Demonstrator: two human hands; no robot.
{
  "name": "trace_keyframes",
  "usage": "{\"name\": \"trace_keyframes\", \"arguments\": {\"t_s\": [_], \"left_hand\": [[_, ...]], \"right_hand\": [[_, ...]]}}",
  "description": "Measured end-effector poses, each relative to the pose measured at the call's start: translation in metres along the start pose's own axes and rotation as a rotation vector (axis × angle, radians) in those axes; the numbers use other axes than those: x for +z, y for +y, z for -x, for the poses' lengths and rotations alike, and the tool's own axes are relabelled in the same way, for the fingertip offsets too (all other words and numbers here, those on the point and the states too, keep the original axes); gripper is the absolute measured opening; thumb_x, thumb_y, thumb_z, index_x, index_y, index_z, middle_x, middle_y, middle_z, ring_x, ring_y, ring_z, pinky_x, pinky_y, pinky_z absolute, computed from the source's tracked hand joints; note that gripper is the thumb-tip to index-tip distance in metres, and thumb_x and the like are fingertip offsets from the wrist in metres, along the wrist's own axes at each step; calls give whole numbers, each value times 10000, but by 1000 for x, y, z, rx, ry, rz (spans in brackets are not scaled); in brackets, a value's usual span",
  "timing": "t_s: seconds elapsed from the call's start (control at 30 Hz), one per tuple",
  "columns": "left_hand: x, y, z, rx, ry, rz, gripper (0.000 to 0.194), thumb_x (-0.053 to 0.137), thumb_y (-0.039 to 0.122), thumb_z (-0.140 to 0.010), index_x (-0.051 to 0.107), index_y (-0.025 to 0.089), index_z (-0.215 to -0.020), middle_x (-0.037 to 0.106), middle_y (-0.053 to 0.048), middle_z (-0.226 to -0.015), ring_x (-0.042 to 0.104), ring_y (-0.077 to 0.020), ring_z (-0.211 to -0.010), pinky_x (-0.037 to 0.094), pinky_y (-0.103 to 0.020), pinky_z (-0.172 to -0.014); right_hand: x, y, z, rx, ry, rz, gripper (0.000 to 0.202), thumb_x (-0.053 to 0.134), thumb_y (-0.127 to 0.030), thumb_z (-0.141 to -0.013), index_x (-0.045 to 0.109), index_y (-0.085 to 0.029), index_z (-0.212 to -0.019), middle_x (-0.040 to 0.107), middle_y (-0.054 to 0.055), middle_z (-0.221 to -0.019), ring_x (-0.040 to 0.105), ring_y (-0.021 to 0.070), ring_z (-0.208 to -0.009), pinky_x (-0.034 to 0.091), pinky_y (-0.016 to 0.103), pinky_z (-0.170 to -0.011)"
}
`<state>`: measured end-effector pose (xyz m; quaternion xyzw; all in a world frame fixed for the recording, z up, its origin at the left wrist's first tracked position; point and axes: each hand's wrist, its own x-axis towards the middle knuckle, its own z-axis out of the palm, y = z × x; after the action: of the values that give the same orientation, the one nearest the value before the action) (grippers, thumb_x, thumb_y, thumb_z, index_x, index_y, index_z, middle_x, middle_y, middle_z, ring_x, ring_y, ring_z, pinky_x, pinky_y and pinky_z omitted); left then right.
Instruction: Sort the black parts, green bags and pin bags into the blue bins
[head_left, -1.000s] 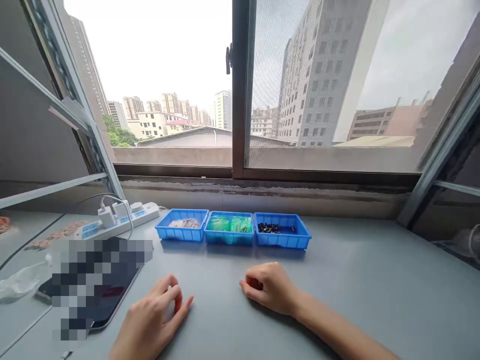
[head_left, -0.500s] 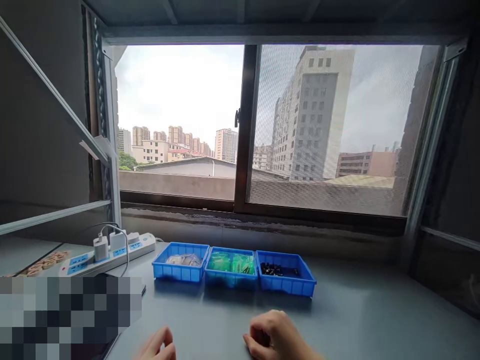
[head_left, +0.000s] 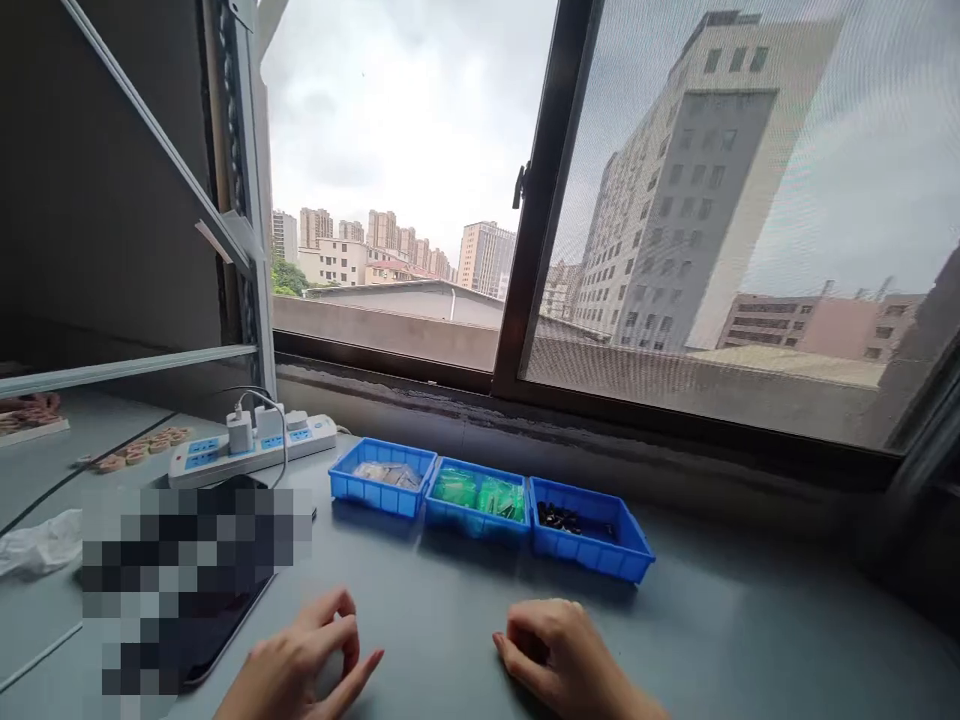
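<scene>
On the grey tabletop (head_left: 427, 640), my left hand (head_left: 304, 655) is loosely curled, with thumb and index finger apart and nothing between them. To its right, my right hand (head_left: 566, 655) rests curled into a loose fist; no object shows in it. Beyond the hands stand three blue plastic bins in a row. The left bin (head_left: 375, 495) holds clear bags of pale pieces. Green packets (head_left: 480, 495) lie in the middle bin (head_left: 476, 527). Small black parts (head_left: 559, 518) are gathered on the left side of the right bin (head_left: 592, 558). Neither hand touches a bin.
A white power strip (head_left: 255, 452) with plugged-in adapters and cables sits at the back left. In front of it lies a dark flat device (head_left: 225, 640), partly blurred out. Crumpled white plastic (head_left: 45, 545) is at the far left. A window (head_left: 517, 340) and metal frame border the table.
The view has turned and tilted, so more of the table's left side shows. My left hand has come further into view with its thumb spread; my right hand stays curled.
</scene>
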<state>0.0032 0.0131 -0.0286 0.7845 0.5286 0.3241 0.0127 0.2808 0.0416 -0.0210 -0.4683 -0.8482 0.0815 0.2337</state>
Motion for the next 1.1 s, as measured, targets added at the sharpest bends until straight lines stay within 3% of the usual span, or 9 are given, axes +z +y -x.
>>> {"name": "trace_keyframes", "arguments": {"t_s": [0.1, 0.2, 0.33, 0.53, 0.67, 0.83, 1.1], "left_hand": [[-3, 5, -2, -24, -21, -18, 403, 429, 480, -851, 538, 216, -567, 601, 20, -730, 600, -93, -562, 450, -159, -571], [-15, 20, -6, -35, -52, -22, 385, 418, 447, -848, 542, 210, -572, 596, 18, -708, 575, -95, -529, 435, -172, -543], [-29, 34, -9, -15, -123, -2, 336, 430, 406, -844, 577, 207, -616, 616, 15, -737, 536, -87, -508, 411, -170, -519], [-29, 30, -5, 66, -85, 29, 325, 395, 341, -882, 692, 235, -803, 640, 9, -798, 489, -60, -450, 409, -163, -505], [-23, 23, -4, 165, 12, 26, 370, 360, 287, -922, 709, 255, -804, 637, 5, -788, 529, -47, -459, 406, -142, -486], [-17, 17, -1, 296, 140, 20, 321, 447, 264, -920, 679, 236, -701, 632, -2, -800, 615, -56, -559, 421, -113, -492], [-12, 11, 4, 147, 51, 109, 381, 518, 403, -887, 592, 189, -581, 615, -32, -919, 602, -97, -619, 481, -190, -553]], "right_hand": [[-4, 3, 3, -78, 37, 40, 299, 478, -196, -805, 435, -195, -509, 473, -49, -470, 377, 88, -431, 250, 234, -461], [-11, 8, 6, -145, 153, 47, 355, 425, -240, -874, 471, -199, -524, 503, -38, -457, 418, 90, -394, 287, 226, -454], [-18, 11, 8, -126, 294, 43, 375, 393, -283, -910, 549, -190, -583, 563, -22, -484, 465, 90, -378, 333, 208, -447], [-17, 8, 9, -66, 234, 30, 259, 430, -287, -918, 656, -176, -857, 695, 15, -734, 516, 97, -437, 431, 216, -499], [-14, 12, 8, -75, 223, -8, 299, 414, -282, -947, 683, -183, -863, 707, 53, -890, 511, 87, -455, 453, 217, -503], [-11, 18, 8, -84, 217, 0, 345, 430, -326, -949, 715, -190, -810, 704, 59, -913, 511, 76, -433, 459, 222, -495], [-11, 20, 7, -74, 270, 34, 325, 498, -345, -919, 702, -189, -720, 704, 39, -872, 512, 72, -423, 438, 221, -492]]}}
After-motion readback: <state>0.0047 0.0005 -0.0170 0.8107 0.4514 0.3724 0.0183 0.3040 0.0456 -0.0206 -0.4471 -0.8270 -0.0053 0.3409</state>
